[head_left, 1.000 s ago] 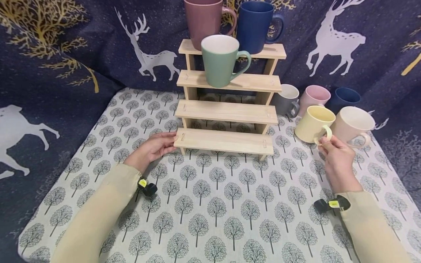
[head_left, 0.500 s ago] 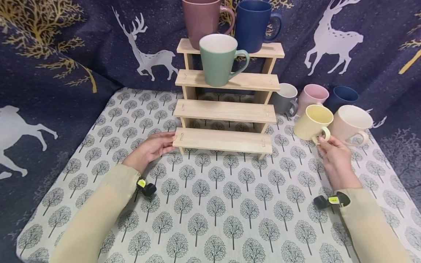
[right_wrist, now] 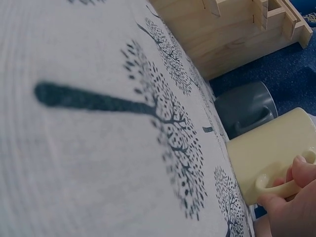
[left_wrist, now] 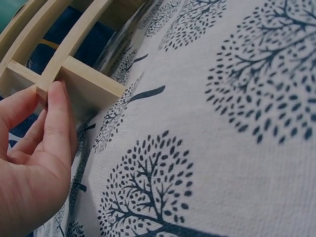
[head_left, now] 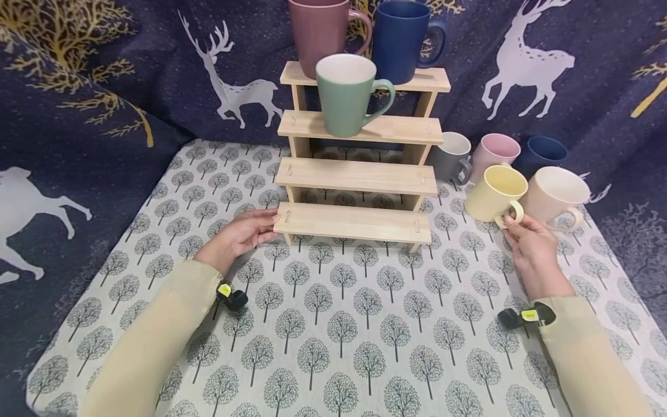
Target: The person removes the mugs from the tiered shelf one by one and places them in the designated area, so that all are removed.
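Observation:
A stepped wooden rack [head_left: 354, 223] with several shelves stands at the middle of the table. My left hand [head_left: 244, 234] pinches the left end of its lowest shelf; in the left wrist view, thumb and fingers [left_wrist: 58, 118] close on the shelf's corner. To the right, my right hand [head_left: 534, 249] grips the handle of a yellow mug [head_left: 490, 197], which stands upright by the other mugs. The right wrist view shows the yellow mug [right_wrist: 276, 148] close up, with fingertips around its handle. A green mug [head_left: 345, 98] stands on the rack's second shelf from the top.
On the top shelf are a mauve mug [head_left: 318, 35] and a blue mug [head_left: 401, 43]. Beside the yellow mug stand a cream mug [head_left: 554, 194], a pink mug [head_left: 492, 153], a grey mug [head_left: 450, 159] and a navy mug [head_left: 544, 153]. A deer-print cloth [head_left: 234, 104] hangs behind.
The whole head view has shifted slightly to the left. Both hands keep their places on the shelf end and the yellow mug's handle.

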A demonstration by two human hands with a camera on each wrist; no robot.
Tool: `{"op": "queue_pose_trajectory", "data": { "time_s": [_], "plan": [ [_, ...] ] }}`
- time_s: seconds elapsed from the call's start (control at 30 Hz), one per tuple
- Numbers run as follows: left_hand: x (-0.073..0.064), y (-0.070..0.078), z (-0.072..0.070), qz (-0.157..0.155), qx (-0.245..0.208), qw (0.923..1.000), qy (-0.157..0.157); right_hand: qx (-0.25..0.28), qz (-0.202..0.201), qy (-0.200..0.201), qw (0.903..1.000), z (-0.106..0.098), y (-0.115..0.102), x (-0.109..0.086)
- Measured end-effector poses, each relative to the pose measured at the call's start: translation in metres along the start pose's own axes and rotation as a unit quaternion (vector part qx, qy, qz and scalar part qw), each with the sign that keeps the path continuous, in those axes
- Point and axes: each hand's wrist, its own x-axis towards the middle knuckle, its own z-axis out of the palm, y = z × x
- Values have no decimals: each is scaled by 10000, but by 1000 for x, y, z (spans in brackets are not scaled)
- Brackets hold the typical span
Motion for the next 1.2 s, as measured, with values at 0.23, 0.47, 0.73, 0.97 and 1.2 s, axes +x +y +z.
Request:
{"op": "queue_pose_trajectory", "data": {
  "time_s": [0.23,0.47,0.73,0.97,1.2],
  "plan": [
    [2,-1,1,0,46,10000,13,-49,117,-281,9995,-7,-1,1],
    [1,-2,1,-7,66,10000,16,13,183,-808,9966,-10,-4,-2],
    [1,-1,1,16,4,10000,18,-1040,-266,-455,9932,0,-10,-18],
    [1,-2,2,-20,-45,10000,-6,-2150,-1106,37,9703,21,-13,-36],
    [1,-1,0,13,163,9998,66,-2393,-1939,-527,9499,62,-10,-45]
  ]
}}
